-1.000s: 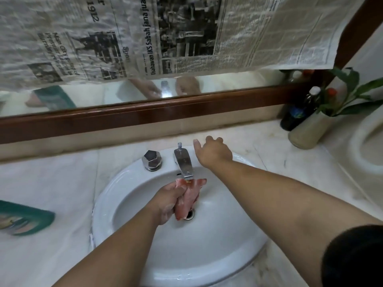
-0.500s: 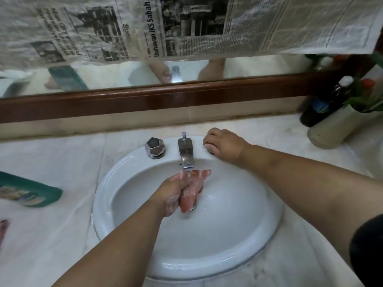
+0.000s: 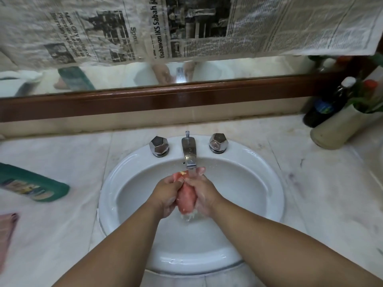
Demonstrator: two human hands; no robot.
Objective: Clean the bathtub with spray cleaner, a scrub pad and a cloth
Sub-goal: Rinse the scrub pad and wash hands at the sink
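Both hands in the sink (image 3: 267,183): left hand (image 3: 166,194) and right hand (image 3: 204,193) squeeze the pink pad (image 3: 186,196) under the tap (image 3: 189,151), fingers clamped around it, water dripping below.

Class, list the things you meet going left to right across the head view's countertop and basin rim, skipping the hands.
Green bottle → left tap knob → spout → right tap knob → cream vase.

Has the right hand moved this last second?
Yes. The right hand drew back from the right tap knob toward the person and grips the pink pad below the spout.
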